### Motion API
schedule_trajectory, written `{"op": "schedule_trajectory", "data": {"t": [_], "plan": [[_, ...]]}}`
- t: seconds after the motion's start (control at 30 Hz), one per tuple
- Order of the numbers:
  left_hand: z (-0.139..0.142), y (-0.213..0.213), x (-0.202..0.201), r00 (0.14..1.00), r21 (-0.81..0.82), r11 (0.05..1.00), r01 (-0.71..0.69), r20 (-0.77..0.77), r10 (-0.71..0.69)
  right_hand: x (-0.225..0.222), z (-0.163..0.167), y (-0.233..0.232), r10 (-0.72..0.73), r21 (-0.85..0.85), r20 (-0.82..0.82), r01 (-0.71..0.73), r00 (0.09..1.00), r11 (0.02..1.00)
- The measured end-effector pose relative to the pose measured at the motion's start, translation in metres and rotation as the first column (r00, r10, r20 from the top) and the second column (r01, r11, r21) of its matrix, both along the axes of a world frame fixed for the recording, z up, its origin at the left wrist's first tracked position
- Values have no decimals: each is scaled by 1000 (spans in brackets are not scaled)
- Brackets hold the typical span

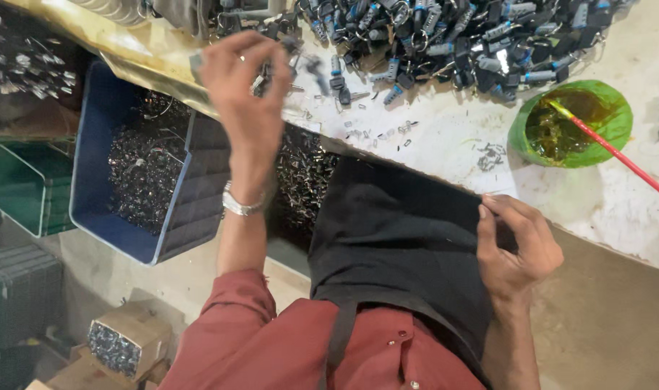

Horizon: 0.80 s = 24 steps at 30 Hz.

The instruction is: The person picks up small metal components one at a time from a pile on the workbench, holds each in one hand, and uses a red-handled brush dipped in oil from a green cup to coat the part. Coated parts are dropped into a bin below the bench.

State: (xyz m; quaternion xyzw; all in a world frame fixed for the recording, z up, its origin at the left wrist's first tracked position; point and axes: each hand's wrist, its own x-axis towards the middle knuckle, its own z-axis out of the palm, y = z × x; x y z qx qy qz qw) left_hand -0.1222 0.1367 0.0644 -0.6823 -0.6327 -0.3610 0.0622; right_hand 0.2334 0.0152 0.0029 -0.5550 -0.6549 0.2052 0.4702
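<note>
My left hand (240, 94) is raised over the edge of the white worktable (445, 137), blurred by motion, its fingers closed on a small dark metal part. A metal watch sits on that wrist. My right hand (516, 245) pinches the upper right edge of the black apron (394, 238) that hangs from my front and is pulled up against the table edge. A big heap of grey and black key-like parts with rings (452, 40) covers the table's far side. A few loose small parts (376, 130) lie between the heap and my hands.
A green bowl (612, 126) of yellowish liquid holds a red-handled brush (618, 155) at the right. Below the table stand a blue bin (98, 188) with small dark metal parts, green crates (26, 188) at left, and an open cardboard box (127, 336) of shiny pieces.
</note>
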Motion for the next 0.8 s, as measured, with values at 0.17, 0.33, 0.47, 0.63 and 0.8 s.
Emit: {"op": "schedule_trajectory", "data": {"t": [0.17,0.33,0.47,0.63,0.8], "plan": [[-10,12,-27,990,4,999,-39,-137,39,-2,3,3,35,-9,-34,-36,999,999],[-26,11,-20,995,-161,983,-84,-69,74,1,0,-1,28,-5,11,-28,1000,1000],[-32,20,-14,870,-83,996,-24,-493,-21,2,-5,-3,15,-16,0,-15,1000,1000],[-11,26,-6,898,-76,993,90,-425,-114,1,5,2,27,3,-10,-27,1000,1000],[-3,-37,74,914,-31,970,241,344,-216,-8,18,1,-120,-343,-301,10,946,939]]}}
